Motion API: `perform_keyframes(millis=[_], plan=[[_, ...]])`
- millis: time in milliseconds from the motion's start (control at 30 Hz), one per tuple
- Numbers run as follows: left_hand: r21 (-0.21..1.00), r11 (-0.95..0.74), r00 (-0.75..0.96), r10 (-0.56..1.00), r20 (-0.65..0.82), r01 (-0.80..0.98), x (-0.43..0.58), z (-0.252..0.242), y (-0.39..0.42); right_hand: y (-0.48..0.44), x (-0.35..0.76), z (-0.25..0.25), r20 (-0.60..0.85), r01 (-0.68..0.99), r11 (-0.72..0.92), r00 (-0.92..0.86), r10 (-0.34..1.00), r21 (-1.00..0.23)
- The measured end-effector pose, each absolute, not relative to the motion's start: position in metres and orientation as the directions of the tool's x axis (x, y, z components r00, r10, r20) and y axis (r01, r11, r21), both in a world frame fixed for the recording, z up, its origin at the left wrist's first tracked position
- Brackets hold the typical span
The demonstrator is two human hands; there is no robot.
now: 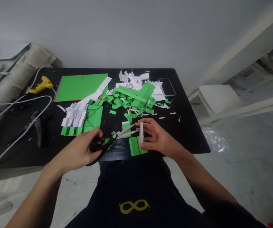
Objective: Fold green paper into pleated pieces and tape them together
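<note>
Low in the frame, just left of centre, the left hand [79, 152] is closed through the black handles of the scissors [113, 137]. The 2 blades are parted and point right. Their tips are nearly touching a narrow pale strip [141, 132], which the right hand [156, 137] pinches on edge between thumb and curled fingers, just right of centre. The strip stands over loose green pieces [135, 146] at the near edge of the black table [188, 133].

The blade tips sit close to the right fingers, so a snip that runs too far could nick them. The strip is thin and held only at 1 side, so it may bend away and cut crooked. The green pieces could also slip off the edge.

At the upper left lie a yellow glue gun [41, 85] and a looping white cable [19, 104]. To their right come a green sheet [82, 87], rows of folded squares [75, 118], a heap of green and white scraps [131, 98] and a phone [166, 86]. The heap crowds the space just above the hands.
</note>
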State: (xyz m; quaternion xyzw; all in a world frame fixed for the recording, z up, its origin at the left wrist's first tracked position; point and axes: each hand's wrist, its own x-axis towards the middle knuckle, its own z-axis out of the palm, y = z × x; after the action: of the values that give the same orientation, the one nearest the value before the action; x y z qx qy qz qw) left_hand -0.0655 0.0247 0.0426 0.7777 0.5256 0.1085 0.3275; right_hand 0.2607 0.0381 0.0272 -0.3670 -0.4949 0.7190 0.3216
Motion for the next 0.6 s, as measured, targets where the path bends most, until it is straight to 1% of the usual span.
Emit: perform_keyframes(millis=[133,367,600], plan=[[0.639,-0.225,0.419,0.892,-0.168,0.736,-0.069,0.041,0.025,0.037,0.256,0.028,-0.200,-0.016,-0.238,-0.485,0.851,-0.971],[0.636,-0.254,0.451,0.877,-0.165,0.729,-0.077,0.043,0.029,0.036,0.257,0.028,-0.168,-0.029,-0.221,-0.557,0.813,-0.975],[0.608,-0.285,0.478,0.860,-0.179,0.741,-0.072,0.049,0.035,0.036,0.260,0.026,-0.164,0.028,-0.184,-0.602,0.782,-0.982]])
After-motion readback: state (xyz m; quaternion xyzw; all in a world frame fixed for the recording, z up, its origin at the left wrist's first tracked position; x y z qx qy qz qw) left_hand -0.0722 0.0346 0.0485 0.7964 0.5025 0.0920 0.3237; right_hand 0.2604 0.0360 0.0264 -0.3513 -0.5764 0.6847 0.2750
